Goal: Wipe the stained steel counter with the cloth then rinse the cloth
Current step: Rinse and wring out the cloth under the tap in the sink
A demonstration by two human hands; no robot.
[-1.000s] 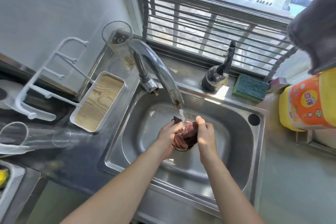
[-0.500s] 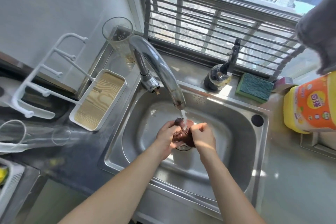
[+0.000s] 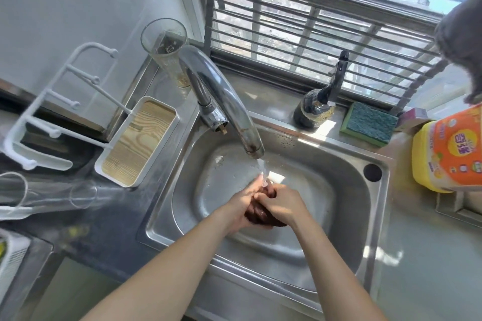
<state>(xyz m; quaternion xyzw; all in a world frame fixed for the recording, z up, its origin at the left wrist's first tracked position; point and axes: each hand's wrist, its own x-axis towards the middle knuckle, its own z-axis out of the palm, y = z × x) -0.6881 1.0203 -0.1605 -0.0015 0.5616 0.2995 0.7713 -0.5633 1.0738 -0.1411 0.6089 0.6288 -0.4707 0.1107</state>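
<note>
Both hands have closed tighter: left hand (image 3: 241,206) and right hand (image 3: 283,203) squeeze the cloth (image 3: 257,214) between them, tap (image 3: 254,150) at 12 o'clock.

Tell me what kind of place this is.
Most likely a home kitchen, at the sink by a window: a steel sink with a running faucet, a scrub sponge on the ledge, and a yellow detergent jug alongside.

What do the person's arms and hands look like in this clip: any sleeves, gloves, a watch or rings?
Both forearms are bare as far as the frame shows them; no sleeve edge is in view. The left hand and right hand wear no gloves. No watch, bracelet or band shows at either wrist, and no ring is visible on the fingers, though some are partly hidden.
</note>
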